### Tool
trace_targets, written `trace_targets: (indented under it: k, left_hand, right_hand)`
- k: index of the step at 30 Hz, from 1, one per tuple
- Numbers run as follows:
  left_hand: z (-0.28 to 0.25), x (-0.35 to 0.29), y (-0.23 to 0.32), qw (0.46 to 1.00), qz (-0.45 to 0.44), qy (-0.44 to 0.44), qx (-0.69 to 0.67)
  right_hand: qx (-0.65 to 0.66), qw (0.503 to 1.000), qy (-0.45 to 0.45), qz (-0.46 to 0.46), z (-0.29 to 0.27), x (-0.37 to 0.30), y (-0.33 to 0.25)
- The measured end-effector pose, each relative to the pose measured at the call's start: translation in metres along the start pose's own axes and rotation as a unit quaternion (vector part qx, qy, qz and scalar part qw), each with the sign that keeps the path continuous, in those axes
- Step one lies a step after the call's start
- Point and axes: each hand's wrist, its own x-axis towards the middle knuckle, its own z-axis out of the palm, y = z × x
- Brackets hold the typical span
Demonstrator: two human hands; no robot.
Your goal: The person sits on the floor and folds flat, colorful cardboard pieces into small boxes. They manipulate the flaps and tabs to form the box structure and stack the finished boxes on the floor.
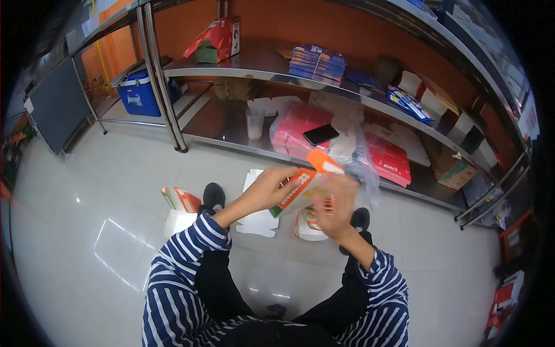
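My left hand (270, 189) is closed on the left side of an orange, white and green paperboard carton (302, 184), held up in front of me above the floor. An orange and white flap stands up from its far end. My right hand (336, 207) is at the carton's right side, smeared by motion, so its fingers cannot be made out. Below, on the tiles between my shoes, lies a white flat carton blank (257, 224). Another orange and white carton (186, 201) is beside my left shoe, and a further carton (311, 226) sits partly hidden under my right hand.
A steel shelf unit (231, 144) stands ahead. Its lower shelf carries a plastic cup (254, 124), a phone (321, 135) on bagged red cartons (298, 124), and more red cartons (388, 159). Above are tied blue packs (317, 65) and a red box (218, 40). A blue cooler (139, 92) is left.
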Motion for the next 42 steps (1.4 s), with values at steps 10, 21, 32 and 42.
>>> trace_targets:
  k: [10,21,32,42]
  left_hand:
    - [0.019,-0.008,-0.011,0.954,0.209,0.161,0.146]
    - [0.015,-0.013,-0.010,0.846,0.412,0.226,0.251]
    - [0.017,-0.015,-0.008,0.847,0.426,0.189,0.257]
    - [0.016,-0.015,-0.008,0.889,0.356,0.170,0.233]
  right_hand:
    - [0.323,0.857,-0.049,0.399,0.006,-0.015,0.027]
    - [0.262,0.914,-0.222,0.215,-0.009,0.002,0.009]
    - [0.101,0.955,-0.273,0.054,-0.030,0.016,-0.009]
    - [0.104,0.957,-0.271,0.029,-0.030,0.011,-0.006]
